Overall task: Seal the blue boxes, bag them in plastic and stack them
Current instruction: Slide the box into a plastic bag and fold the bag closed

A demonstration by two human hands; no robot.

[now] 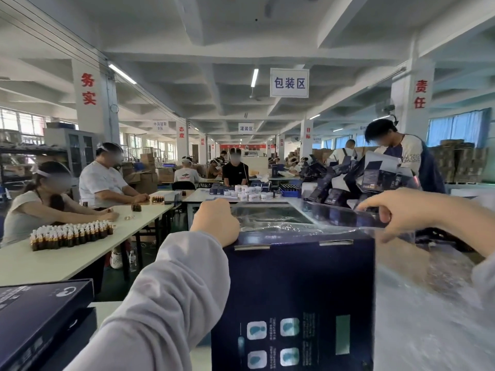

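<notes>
While the blue box (pixel 294 290) stands upright close in front, bagging looks under way: left hand (pixel 215 223) grips its top corner, right hand (pixel 401 210) fingers (pixel 373 206) pinch the plastic bag (pixel 281 225) by its edge. Next, likely: pull plastic down evenly, no snagging.

Single head view, facing forward, close above blue box (pixel 294 290).

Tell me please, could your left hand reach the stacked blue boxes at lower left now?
Probably, once freed: the left hand grips the upright box at its top corner, but nothing blocks the way to the stacked boxes.
</notes>
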